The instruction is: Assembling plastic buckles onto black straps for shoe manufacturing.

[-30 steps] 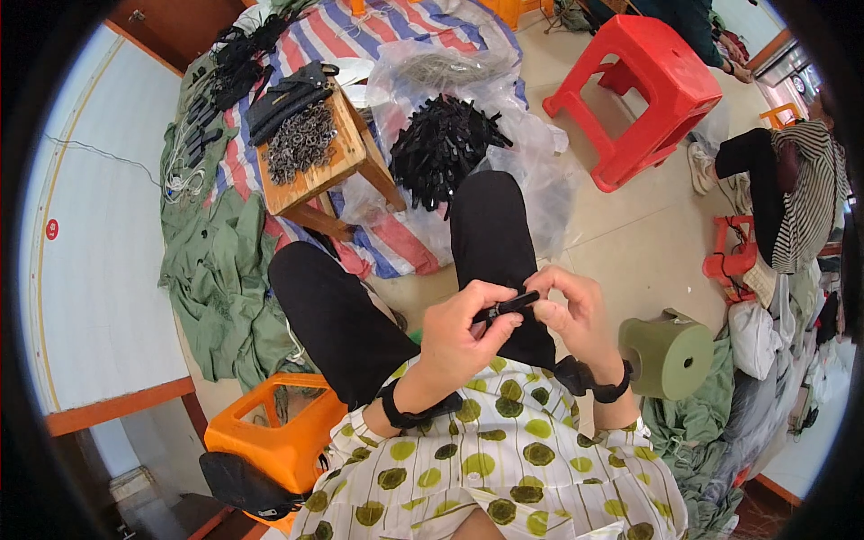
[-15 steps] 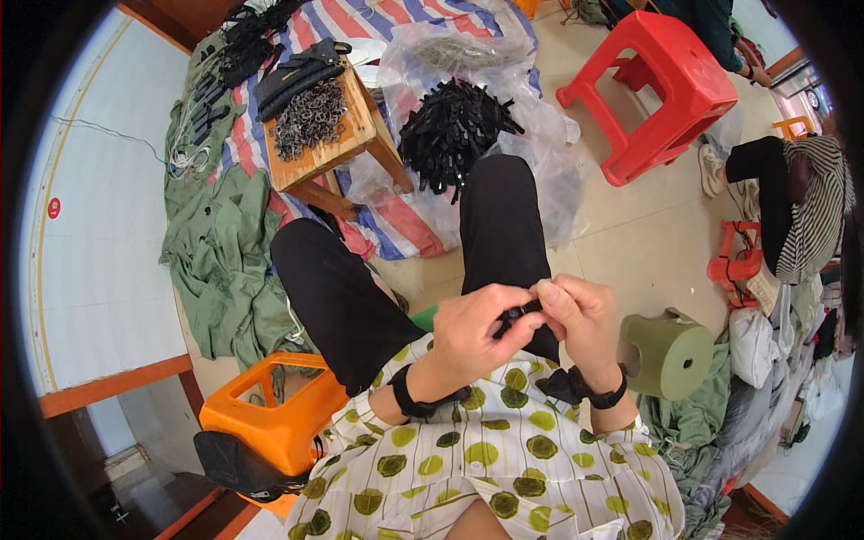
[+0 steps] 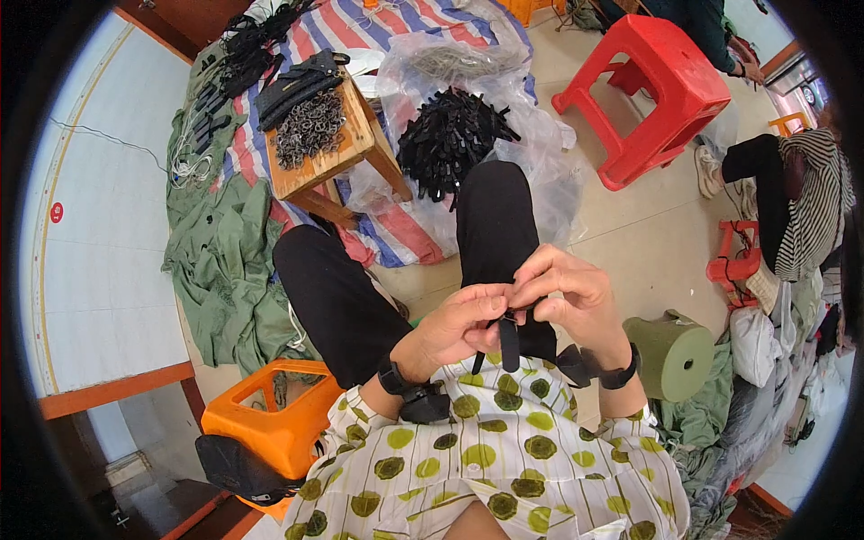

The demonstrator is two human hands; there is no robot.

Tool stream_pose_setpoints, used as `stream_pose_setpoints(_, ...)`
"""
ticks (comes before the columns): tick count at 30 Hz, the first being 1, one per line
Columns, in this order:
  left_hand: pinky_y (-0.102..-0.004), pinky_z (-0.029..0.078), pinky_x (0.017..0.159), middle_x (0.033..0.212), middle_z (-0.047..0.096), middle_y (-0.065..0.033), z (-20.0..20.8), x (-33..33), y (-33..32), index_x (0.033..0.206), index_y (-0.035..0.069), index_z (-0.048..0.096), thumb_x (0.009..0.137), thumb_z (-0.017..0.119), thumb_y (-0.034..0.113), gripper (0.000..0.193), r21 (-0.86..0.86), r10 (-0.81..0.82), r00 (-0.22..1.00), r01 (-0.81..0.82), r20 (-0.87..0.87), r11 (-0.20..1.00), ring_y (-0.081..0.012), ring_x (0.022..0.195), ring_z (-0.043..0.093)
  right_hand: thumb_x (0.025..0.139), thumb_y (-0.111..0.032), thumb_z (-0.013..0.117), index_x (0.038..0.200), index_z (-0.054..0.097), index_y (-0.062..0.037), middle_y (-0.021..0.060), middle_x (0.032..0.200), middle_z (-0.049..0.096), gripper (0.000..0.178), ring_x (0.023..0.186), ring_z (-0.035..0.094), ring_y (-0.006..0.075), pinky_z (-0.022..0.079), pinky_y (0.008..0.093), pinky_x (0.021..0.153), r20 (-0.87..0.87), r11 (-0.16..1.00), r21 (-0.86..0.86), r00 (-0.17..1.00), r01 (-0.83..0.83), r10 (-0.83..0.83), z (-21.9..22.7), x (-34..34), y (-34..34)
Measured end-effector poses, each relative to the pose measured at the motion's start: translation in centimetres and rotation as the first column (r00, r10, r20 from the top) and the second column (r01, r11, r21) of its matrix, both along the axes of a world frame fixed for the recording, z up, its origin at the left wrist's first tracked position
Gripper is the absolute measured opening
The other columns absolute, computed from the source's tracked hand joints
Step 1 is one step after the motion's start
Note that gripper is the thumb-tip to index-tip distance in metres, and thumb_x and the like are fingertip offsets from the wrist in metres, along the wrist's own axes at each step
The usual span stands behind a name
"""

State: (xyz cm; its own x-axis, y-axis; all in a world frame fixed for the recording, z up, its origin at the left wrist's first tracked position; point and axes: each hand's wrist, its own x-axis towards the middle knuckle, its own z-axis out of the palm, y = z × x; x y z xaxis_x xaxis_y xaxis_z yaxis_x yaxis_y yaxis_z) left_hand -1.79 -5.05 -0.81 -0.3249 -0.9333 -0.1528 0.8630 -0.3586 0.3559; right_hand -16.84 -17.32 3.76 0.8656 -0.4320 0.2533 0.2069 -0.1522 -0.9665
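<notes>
On the wooden bench (image 3: pixel 357 133), dark metal rings (image 3: pixel 309 135) lie near its left edge, beside folded black fabric (image 3: pixel 300 88). A pile of black straps (image 3: pixel 454 139) sits beyond the right knee (image 3: pixel 493 187). Tiled floor (image 3: pixel 630 220) extends from this knee to the red stool (image 3: pixel 679 76). The left hand (image 3: pixel 461 322) pinches a black strap (image 3: pixel 509 344), which hangs below its fingers; the right hand (image 3: pixel 573 286) bends its fingertips at the strap's upper end, but whether they grip it, I cannot tell.

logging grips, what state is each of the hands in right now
Left hand: closed, pinching the black strap.
Right hand: at the strap's upper end; grip cannot be told.
</notes>
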Motion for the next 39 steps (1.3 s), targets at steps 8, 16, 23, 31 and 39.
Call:
stream_pose_setpoints(8,-0.0258,0.041,0.084,0.102,0.057,-0.0058,1.6,-0.3,-0.1,0.11,-0.001,0.051,0.092,0.049,0.017,0.025,-0.331,0.497,0.426,-0.405,0.756,0.852,-0.0119,0.097,0.053,0.071,-0.001,0.069,0.083,0.067,-0.0027,0.0073,0.08,0.063,0.012,0.071,0.06,0.0186,0.047,0.0272,0.062,0.082,0.818,-0.366,0.891,0.444,-0.447,0.4,1.6,1.2)
stream_pose_setpoints(16,-0.0268,0.048,0.077,0.097,0.057,-0.0115,4.0,-1.1,0.0,0.109,-0.004,0.048,0.092,0.047,0.016,0.026,-0.322,0.449,0.379,-0.353,0.809,0.879,-0.0146,0.088,0.058,0.071,0.0,0.069,0.084,0.066,-0.0037,0.0071,0.077,0.063,0.013,0.065,0.06,0.0204,0.047,0.0287,0.057,0.182,0.705,-0.472,0.841,0.529,-0.509,-0.2,2.9,2.5)
stream_pose_setpoints(23,-0.0265,0.053,0.067,0.088,0.062,-0.012,3.4,-1.2,0.1,0.106,-0.006,0.049,0.092,0.05,0.017,0.027,-0.252,0.485,0.543,-0.448,0.686,0.858,-0.0168,0.076,0.063,0.074,0.0,0.066,0.083,0.066,-0.0011,0.0071,0.072,0.063,0.009,0.062,0.059,0.0156,0.045,0.0248,0.056,0.033,0.844,-0.258,0.877,0.47,-0.479,0.6,2.6,2.8)
stream_pose_setpoints(31,-0.0284,0.054,0.068,0.086,0.063,-0.0139,3.2,-1.4,0.3,0.107,-0.006,0.051,0.094,0.045,0.015,0.025,-0.175,0.405,0.611,-0.4,0.68,0.899,-0.0187,0.076,0.065,0.076,-0.004,0.067,0.083,0.065,-0.0001,0.0057,0.07,0.062,0.008,0.062,0.059,0.0113,0.045,0.0241,0.056,-0.024,0.883,-0.258,0.911,0.392,-0.411,0.4,2.0,2.3)
stream_pose_setpoints(39,-0.0298,0.052,0.072,0.086,0.063,-0.0162,3.9,-2.4,0.7,0.11,-0.004,0.044,0.096,0.042,0.016,0.025,-0.303,0.466,0.534,-0.368,0.705,0.879,-0.0227,0.08,0.065,0.082,-0.005,0.064,0.087,0.062,0.0023,0.004,0.074,0.062,0.009,0.06,0.058,0.0073,0.047,0.0197,0.056,-0.088,0.883,0.362,0.954,0.299,-0.287,0.0,1.7,1.6)
